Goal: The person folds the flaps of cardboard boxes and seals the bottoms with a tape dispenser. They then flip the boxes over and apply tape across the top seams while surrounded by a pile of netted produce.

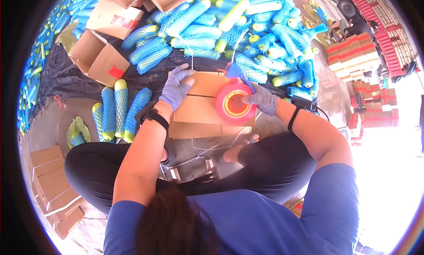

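Note:
A closed cardboard box (pixel 196 109) lies between my knees, its two flaps meeting along a seam. My left hand (pixel 176 88), in a thin bluish glove, rests at the box's far left corner with thumb and fingers apart. My right hand (pixel 263 100), gloved the same way, grips a tape dispenser (pixel 233 71) with a blue top and a large roll of red tape (pixel 222 108). The roll overlaps the right part of the box top in this view. White strapping strings run beneath and behind the box.
A big heap of long green gourds in blue net sleeves (pixel 198 32) lies ahead. Several more sleeved gourds (pixel 120 109) are at my left. An open carton (pixel 98 56) stands front left, flat cardboard (pixel 55 184) lower left. Taped cartons (pixel 353 52) are stacked at right near a person.

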Tool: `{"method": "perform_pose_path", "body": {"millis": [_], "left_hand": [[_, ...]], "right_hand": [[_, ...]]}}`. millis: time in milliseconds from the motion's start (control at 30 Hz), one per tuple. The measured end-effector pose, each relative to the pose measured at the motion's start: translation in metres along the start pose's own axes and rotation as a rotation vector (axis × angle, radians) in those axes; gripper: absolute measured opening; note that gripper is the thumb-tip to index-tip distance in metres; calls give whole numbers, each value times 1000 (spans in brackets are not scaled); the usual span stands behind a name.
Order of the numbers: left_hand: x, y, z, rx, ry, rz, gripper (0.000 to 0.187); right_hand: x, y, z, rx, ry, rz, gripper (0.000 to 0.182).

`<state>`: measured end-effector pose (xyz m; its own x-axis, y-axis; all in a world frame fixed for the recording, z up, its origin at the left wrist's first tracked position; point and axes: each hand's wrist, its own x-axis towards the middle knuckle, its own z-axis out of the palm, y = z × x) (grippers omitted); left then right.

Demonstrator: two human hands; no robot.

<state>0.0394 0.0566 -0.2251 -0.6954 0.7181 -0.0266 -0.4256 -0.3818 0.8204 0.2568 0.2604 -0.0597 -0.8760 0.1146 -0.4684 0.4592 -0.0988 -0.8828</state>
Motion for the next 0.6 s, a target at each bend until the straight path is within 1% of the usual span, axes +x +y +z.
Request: {"method": "perform_pose_path", "body": {"millis": [67, 100, 167, 200, 267, 300, 333, 400, 433, 467, 500, 533, 567, 600], "left_hand": [[-8, 26, 7, 979, -117, 177, 35], [-8, 35, 15, 991, -109, 158, 34], [-8, 35, 17, 997, -116, 160, 34], [-7, 36, 17, 1006, -129, 166, 34], [-6, 34, 14, 1009, -130, 186, 33], [-7, 32, 13, 1013, -137, 204, 33], [-6, 30, 12, 1010, -135, 203, 33], [-5, 26, 13, 971, -104, 218, 28], [-7, 32, 17, 971, -103, 223, 28], [-9, 37, 21, 1258, 50, 449, 20], [-11, 42, 26, 1534, 220, 677, 15], [-13, 52, 34, 1531, 227, 676, 15], [-16, 63, 43, 1469, 220, 545, 18], [-19, 68, 50, 1405, 211, 416, 29]], "right_hand": [[-2, -7, -1, -107, 39, -70, 63], [-5, -15, -3, -109, 34, -64, 63], [-15, -43, -4, -474, 56, -153, 93], [-20, -52, -2, -478, 50, -151, 93], [-28, -61, 2, -768, 108, -511, 91], [-22, -50, 1, -767, 114, -579, 88], [-17, -40, 0, -769, 112, -577, 88], [-11, -25, -1, -1131, 12, -491, 80], [-11, -26, -3, -1109, 47, -435, 76], [-10, -24, -3, -1115, 46, -439, 76], [-10, -20, -3, -1139, 37, -526, 75], [-10, -18, -3, -1158, 28, -612, 75], [-12, -20, -2, -1159, 22, -609, 75], [-15, -23, 0, -1181, 31, -631, 73]]}}
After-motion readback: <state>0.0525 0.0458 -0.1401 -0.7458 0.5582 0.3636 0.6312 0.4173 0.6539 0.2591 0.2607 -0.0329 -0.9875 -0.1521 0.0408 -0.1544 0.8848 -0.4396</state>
